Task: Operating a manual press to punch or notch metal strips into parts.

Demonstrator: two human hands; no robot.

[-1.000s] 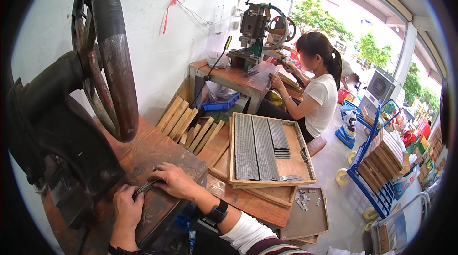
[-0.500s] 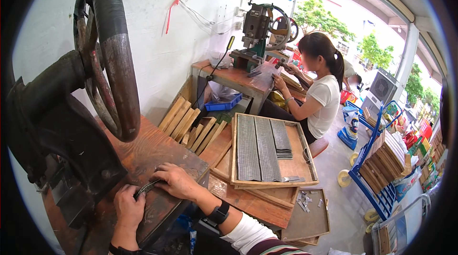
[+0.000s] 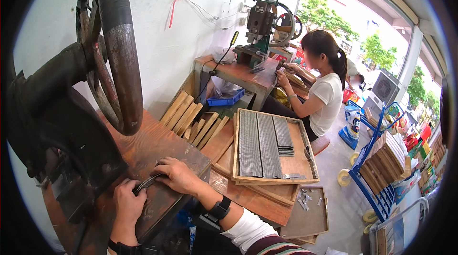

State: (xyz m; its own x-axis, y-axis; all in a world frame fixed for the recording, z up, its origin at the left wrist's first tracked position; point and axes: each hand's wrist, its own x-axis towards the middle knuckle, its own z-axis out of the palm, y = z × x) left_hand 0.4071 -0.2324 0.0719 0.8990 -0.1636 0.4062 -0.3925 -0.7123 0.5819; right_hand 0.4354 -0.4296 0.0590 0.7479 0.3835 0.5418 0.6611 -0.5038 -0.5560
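My left hand (image 3: 128,201) grips one end of a short, dark, slightly curved ribbed strip (image 3: 147,183), with its thumb on top. The fingers of my right hand (image 3: 177,176) are bent over the strip's other end. Both hands are low over the brown wooden worktop (image 3: 157,152). Left of them stands a heavy black press (image 3: 62,126) with a big handwheel (image 3: 125,73). To the right, long grey ribbed metal strips (image 3: 253,145) lie side by side in a shallow wooden tray (image 3: 298,178).
Wooden bars (image 3: 183,116) lean by the wall behind the worktop. A co-worker (image 3: 327,97) sits at another bench with a green press (image 3: 260,31). Below the tray, a lower board (image 3: 307,219) carries small metal pieces. A blue trolley (image 3: 377,183) holds stacked wooden trays.
The whole view has shifted slightly. Both hands stay at the strip, and a little more of it shows between them.
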